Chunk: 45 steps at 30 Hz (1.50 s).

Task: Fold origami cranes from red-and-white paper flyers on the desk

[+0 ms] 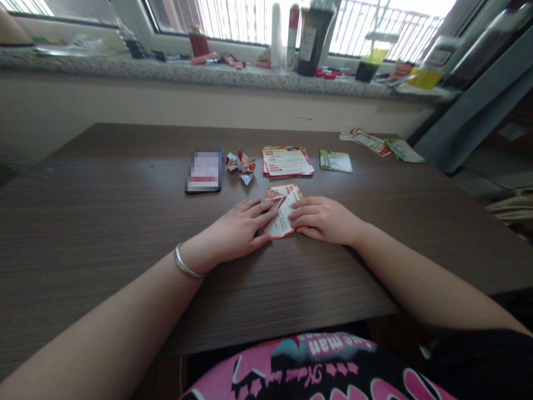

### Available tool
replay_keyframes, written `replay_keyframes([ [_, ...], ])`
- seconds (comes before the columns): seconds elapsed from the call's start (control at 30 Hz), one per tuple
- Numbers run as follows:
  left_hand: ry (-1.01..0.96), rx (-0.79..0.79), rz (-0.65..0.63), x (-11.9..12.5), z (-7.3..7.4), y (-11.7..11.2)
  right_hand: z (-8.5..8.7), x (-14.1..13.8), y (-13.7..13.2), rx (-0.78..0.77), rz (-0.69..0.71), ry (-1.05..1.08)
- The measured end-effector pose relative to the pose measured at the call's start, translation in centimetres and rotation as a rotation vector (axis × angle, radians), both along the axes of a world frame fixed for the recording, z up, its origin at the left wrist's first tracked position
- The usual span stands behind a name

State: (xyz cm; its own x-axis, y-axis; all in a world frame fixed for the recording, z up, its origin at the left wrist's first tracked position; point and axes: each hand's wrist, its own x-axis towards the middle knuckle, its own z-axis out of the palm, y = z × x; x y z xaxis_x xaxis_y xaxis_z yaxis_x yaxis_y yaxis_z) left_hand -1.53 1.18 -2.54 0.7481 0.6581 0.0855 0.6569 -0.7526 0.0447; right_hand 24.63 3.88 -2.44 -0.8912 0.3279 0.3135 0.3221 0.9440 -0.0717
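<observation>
A partly folded red-and-white paper leaflet [284, 210] lies on the dark wooden table [104, 222]. My left hand [237, 230] lies flat on its left edge, fingers stretched out and pressing down. My right hand [322, 218] rests on its right edge, fingers together and flat against the paper. A silver bangle [185, 265] sits on my left wrist. Small folded paper shapes [241, 162] lie just beyond the leaflet.
A phone [204, 172] lies left of the folded shapes. A stack of leaflets [286, 161] and a green card [335, 161] lie behind; more leaflets [383, 144] at far right. Bottles and clutter line the windowsill [208, 72]. A grey slanted panel [470, 116] stands right.
</observation>
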Motion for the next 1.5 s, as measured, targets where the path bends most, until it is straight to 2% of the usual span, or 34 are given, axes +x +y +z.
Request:
replay_keyframes([
  [0.13,-0.006,0.042,-0.007,0.1,-0.4,0.1,0.3,-0.4,-0.4,0.016,-0.061,-0.018],
  [0.3,-0.046,0.111,-0.021,0.9,0.6,-0.1,0.5,-0.5,-1.0,0.031,-0.202,-0.078],
  [0.47,-0.021,0.089,-0.021,1.4,1.2,-0.4,0.6,-0.2,-1.2,-0.077,-0.333,-0.075],
  [0.67,-0.068,-0.017,-0.055,1.1,0.3,-0.4,0.5,-0.1,-0.8,-0.223,-0.467,0.007],
  [0.83,-0.004,-0.079,-0.056,0.9,-0.1,-0.6,0.0,0.3,0.3,-0.407,-0.509,0.067],
  [0.93,0.001,-0.101,-0.037,0.8,-0.1,-0.7,-0.3,0.6,0.7,-0.458,-0.543,0.07],
  [1.1,-0.027,-0.101,-0.079,0.6,-0.1,-0.8,-0.4,0.9,0.9,-0.454,-0.533,0.087],
  [1.27,-0.02,-0.089,-0.094,0.7,-0.1,-0.8,-0.7,1.1,1.3,-0.426,-0.617,0.047],
  [1.5,-0.009,-0.089,-0.086,0.7,-0.1,-0.8,-0.8,1.2,1.8,-0.385,-0.579,0.044],
])
